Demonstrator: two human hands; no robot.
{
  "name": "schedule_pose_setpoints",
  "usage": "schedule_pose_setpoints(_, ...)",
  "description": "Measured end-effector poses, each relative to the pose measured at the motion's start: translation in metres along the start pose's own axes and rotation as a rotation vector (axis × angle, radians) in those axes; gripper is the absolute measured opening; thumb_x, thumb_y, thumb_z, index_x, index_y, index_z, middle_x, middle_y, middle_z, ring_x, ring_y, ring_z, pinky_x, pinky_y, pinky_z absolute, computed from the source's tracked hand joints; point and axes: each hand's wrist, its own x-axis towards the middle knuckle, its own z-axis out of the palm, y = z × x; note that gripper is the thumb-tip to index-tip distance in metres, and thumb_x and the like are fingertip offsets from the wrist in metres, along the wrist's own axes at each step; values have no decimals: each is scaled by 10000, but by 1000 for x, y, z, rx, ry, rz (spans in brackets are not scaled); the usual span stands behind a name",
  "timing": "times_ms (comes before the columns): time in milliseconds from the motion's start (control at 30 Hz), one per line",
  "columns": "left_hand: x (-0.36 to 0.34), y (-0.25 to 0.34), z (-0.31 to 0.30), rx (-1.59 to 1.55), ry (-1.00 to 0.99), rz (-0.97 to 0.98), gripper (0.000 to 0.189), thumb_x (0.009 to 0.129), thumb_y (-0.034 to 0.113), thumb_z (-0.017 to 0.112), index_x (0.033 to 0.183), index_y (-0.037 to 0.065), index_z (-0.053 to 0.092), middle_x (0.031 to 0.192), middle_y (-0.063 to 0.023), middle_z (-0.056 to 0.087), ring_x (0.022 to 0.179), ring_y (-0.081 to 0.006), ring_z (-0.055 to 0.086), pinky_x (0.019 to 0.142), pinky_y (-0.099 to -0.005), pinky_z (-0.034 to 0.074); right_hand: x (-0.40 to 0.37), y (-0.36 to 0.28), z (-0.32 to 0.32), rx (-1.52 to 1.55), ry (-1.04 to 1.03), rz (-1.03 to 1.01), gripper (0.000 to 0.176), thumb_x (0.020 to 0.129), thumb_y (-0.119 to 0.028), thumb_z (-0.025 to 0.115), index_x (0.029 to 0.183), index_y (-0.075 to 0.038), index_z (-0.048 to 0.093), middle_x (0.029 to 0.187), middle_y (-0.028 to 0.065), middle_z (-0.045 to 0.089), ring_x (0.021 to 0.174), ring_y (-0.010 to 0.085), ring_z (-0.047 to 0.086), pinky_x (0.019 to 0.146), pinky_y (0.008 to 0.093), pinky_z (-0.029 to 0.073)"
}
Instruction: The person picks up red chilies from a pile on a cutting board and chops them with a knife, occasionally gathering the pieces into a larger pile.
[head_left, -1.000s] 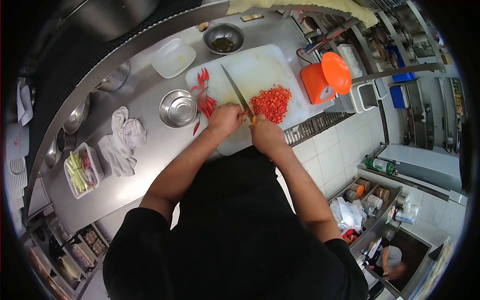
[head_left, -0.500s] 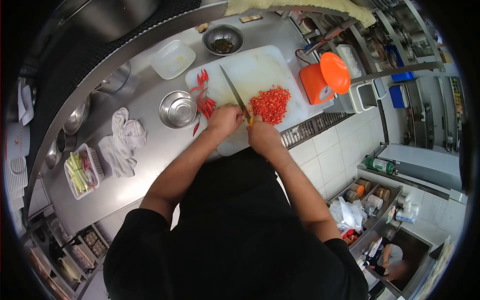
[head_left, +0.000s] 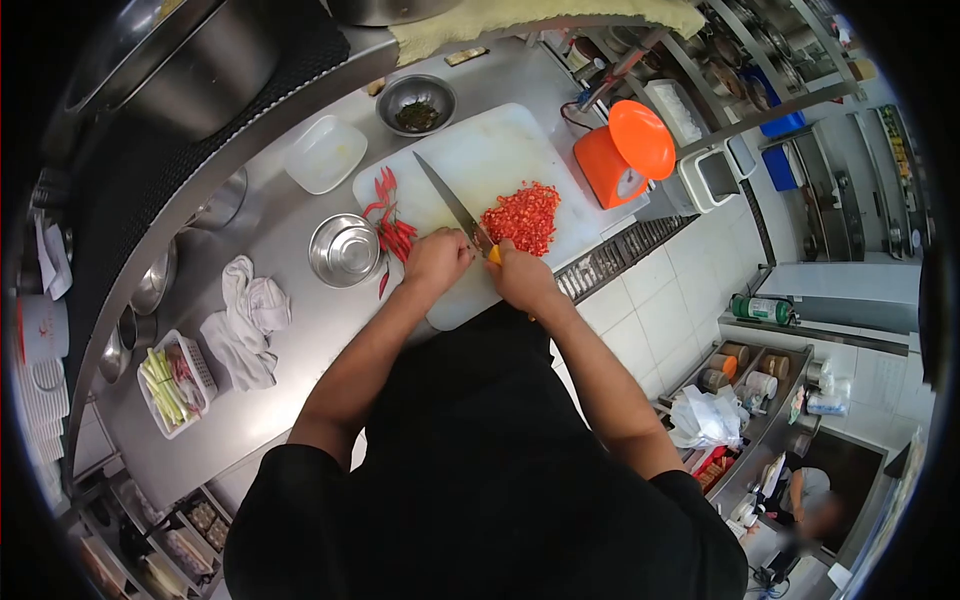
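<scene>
My right hand (head_left: 524,274) grips the yellow handle of a kitchen knife (head_left: 445,194), its long blade pointing away over the cutting board (head_left: 480,145). Just left of the handle, my left hand (head_left: 437,259) is closed with the fingertips together; whatever is in them is too small to make out. A heap of chopped red chilies (head_left: 523,217) lies to the right of the blade. Whole red chilies (head_left: 396,235) lie by the board's left edge, close to my left hand. Beside them stands a round steel bowl (head_left: 344,250).
Behind the board are a steel bowl with dark green bits (head_left: 416,104) and a white dish (head_left: 327,155). An orange scale (head_left: 605,165) stands right. Leftward lie white cloths (head_left: 250,310) and a basket of cut stalks (head_left: 175,385). Another person (head_left: 808,492) is at lower right.
The camera view has shifted a little. My left hand has drawn slightly back from the knife, leaving a small gap. My right hand still holds the knife.
</scene>
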Motion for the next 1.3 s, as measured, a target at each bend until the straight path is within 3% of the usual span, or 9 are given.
schedule_pose_setpoints(300,-18,-1,0,23,14,30,92,839,131,673,875,47,662,946,-158,690,898,-374,696,800,-493,572,-33,-20,-11,-64,-50,14,404,1023,-308,611,1148,63,512,957,292,734,923,442,746,818,505,601)
schedule_pose_setpoints(600,-14,-3,0,34,-3,31,90,848,138,654,865,49,649,918,-164,682,880,-388,689,787,-499,569,-20,-19,18,-88,-3,41,407,1026,-307,605,1147,68,504,959,278,739,918,429,754,807,490,610)
schedule_pose_setpoints(1000,-13,1,-2,13,-8,-6,102,833,153,670,845,52,669,908,-160,687,862,-382,694,779,-503,572,-22,-6,0,3,87,17,378,1015,-324,623,1126,20,513,920,274,727,885,453,732,777,546,579)
schedule_pose_setpoints(1300,-11,-8,4,24,4,26,89,831,152,694,851,65,684,900,-148,704,848,-367,701,769,-483,565,-25,14,26,100,171,-24,413,1015,-369,616,1167,-4,496,872,281,716,837,480,712,750,578,553)
